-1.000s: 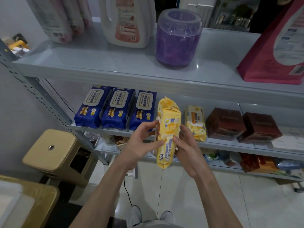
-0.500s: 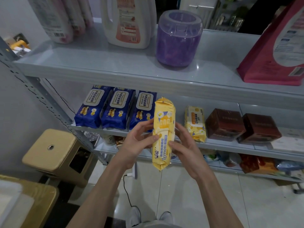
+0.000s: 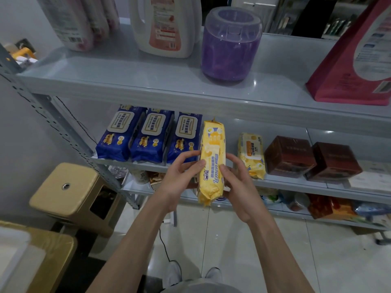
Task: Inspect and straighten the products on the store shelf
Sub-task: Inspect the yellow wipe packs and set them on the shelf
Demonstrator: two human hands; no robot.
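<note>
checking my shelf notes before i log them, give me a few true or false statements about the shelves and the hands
1. The left hand and the right hand both hold the yellow lemon pack. True.
2. Three blue packs stand side by side on the middle shelf. True.
3. The purple jar stands on the middle shelf. False: it stands on the top shelf.
4. The yellow lemon pack lies flat on a shelf. False: it is held on end in front of the shelves.
5. Two dark red boxes sit on the middle shelf. True.
</note>
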